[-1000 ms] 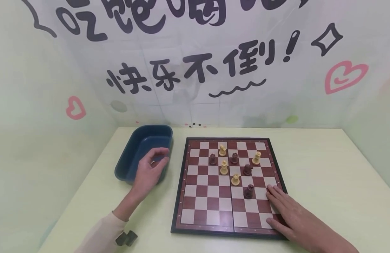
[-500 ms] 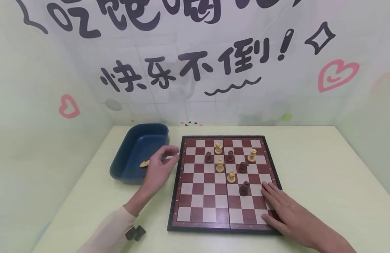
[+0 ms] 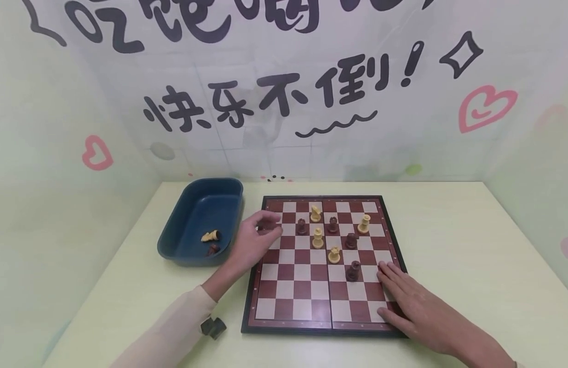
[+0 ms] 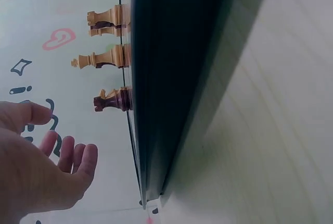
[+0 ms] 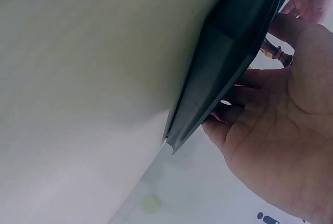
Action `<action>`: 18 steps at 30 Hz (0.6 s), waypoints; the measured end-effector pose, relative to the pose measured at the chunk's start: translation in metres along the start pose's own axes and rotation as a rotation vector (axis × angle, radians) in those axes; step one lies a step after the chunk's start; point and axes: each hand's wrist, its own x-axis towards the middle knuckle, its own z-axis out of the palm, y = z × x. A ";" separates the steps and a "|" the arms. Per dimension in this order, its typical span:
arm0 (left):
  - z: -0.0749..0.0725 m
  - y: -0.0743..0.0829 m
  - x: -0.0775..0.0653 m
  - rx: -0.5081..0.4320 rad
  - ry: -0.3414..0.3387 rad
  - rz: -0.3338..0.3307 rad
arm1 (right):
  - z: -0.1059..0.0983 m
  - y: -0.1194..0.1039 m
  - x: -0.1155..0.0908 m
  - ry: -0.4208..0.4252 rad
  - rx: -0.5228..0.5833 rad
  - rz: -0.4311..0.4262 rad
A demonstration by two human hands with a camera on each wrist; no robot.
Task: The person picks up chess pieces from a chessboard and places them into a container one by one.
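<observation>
Empty left hand point(image 3: 251, 241), loosely curved, over left side of chessboard point(image 3: 293, 290); low sweep might topple nearest dark piece point(image 3: 301, 227); right hand point(image 3: 411, 302) flat opposite.

The board point(image 3: 293, 290) is checked dark red and off-white, edged black; pieces point(image 3: 318, 239) are cream or dark brown, the tub point(image 3: 213, 208) navy, the worktop point(image 3: 449, 240) pale yellow-green, lettering point(image 3: 282, 97) black, hearts point(image 3: 462, 115) pink.

Chessbd. point(image 3: 294, 291), brn./cream sqs., dk.-rimmed, lies flat, unfolded; 4 cream pcs. point(image 3: 318, 239) and 4 dk. pcs. point(image 3: 353, 272) stand upright thereon, spaced apart.
</observation>
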 end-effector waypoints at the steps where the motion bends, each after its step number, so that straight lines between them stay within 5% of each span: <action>1: 0.002 0.000 0.001 -0.001 -0.009 0.000 | 0.000 0.000 0.000 -0.001 0.001 0.000; 18: 0.018 0.002 0.011 -0.027 -0.035 -0.124 | -0.001 0.001 0.001 -0.009 -0.012 -0.009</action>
